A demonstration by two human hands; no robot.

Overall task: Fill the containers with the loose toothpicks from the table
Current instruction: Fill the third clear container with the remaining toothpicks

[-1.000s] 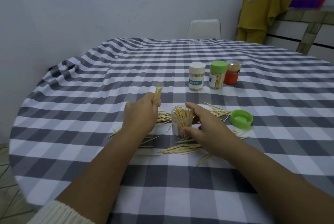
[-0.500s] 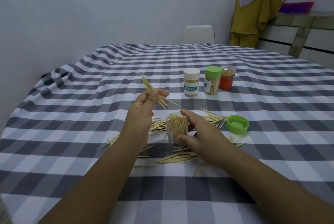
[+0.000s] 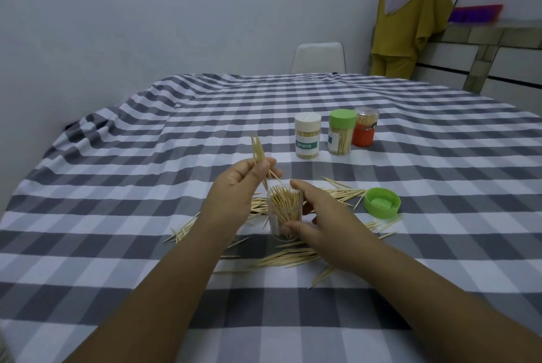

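Observation:
A clear open container (image 3: 285,211) stands upright on the checked tablecloth (image 3: 146,186), packed with toothpicks. My right hand (image 3: 319,222) grips it from the right, thumb low in front and fingers behind. My left hand (image 3: 237,189) pinches a small bundle of toothpicks (image 3: 259,154) just above and left of the container's mouth, its lower tips near the rim. Loose toothpicks (image 3: 287,258) lie scattered around the container. Its green lid (image 3: 382,203) rests upside down to the right.
Three closed containers stand farther back: a white-lidded one (image 3: 307,139), a green-lidded one (image 3: 340,132) and an orange one (image 3: 364,131). A white chair (image 3: 319,57) is beyond the table. A person in yellow (image 3: 410,22) stands at a counter at the back right.
My left hand has lifted the bundle, tilted it and brought it down toward the container's mouth. My right hand has kept its hold on the container.

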